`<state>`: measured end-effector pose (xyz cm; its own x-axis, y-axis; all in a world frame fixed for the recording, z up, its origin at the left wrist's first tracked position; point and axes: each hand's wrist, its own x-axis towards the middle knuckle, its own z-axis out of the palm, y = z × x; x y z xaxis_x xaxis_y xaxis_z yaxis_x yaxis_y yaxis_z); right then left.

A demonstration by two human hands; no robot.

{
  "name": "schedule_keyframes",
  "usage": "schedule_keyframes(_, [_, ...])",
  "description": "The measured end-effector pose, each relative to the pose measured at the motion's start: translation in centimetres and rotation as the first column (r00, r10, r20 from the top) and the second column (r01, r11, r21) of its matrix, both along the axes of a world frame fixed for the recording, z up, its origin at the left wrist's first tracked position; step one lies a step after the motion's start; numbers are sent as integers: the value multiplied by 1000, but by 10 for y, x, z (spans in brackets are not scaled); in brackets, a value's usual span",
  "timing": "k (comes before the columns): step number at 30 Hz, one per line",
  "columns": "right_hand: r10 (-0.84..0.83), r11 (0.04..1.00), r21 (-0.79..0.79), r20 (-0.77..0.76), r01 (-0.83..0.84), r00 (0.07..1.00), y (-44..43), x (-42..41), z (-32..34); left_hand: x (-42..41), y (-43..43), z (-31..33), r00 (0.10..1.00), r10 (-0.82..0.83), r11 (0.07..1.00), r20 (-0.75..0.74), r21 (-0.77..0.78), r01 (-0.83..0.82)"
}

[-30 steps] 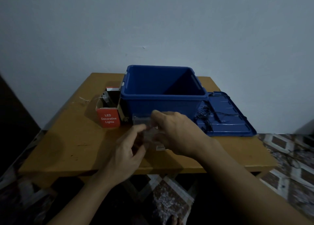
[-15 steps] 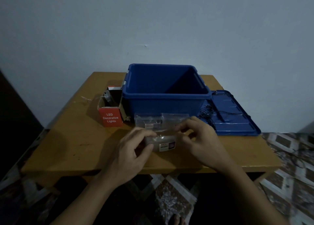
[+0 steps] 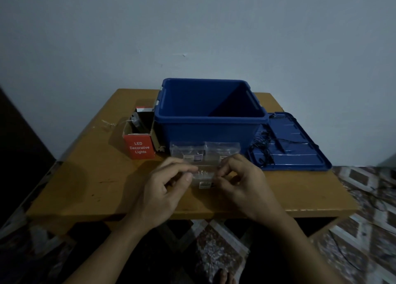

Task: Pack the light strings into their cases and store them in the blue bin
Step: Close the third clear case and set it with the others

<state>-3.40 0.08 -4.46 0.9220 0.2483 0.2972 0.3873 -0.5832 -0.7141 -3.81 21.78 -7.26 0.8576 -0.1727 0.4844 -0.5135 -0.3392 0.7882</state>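
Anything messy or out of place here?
Yes: a tangled black light string sprawls loose over the flat blue plastic lid right of the blue plastic bin. The left hand and right hand pinch a clear pouch.

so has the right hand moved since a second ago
Yes. The right hand has drawn back from the blue bin toward the near edge of the table and slightly right, pinching the clear pouch.
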Motion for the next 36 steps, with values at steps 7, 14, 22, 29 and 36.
schedule_keyframes(7, [-73, 997, 10, 42, 73, 996, 11, 0, -4, 4, -1, -3, 998, 47, 999, 40, 0, -47])
schedule_keyframes(14, [-23, 998, 57, 38, 21, 999, 15, -1, -9, 5, -3, -6, 986, 109, 993, 123, 25, -113])
schedule_keyframes(22, [-51, 990, 131, 1, 50, 999, 21, 2, -14, 5, -4, -6, 990, 68, 991, 125, 106, -82])
schedule_keyframes(29, [-24, 971, 239, -38, 33, 999, 23, 1, -18, 3, -2, -5, 998, 57, 998, -10, 10, -57])
schedule_keyframes(36, [5, 766, 618, -279, 176, 960, 14, 4, -19, 0, -1, -3, 990, 53, 987, -128, -144, -71])
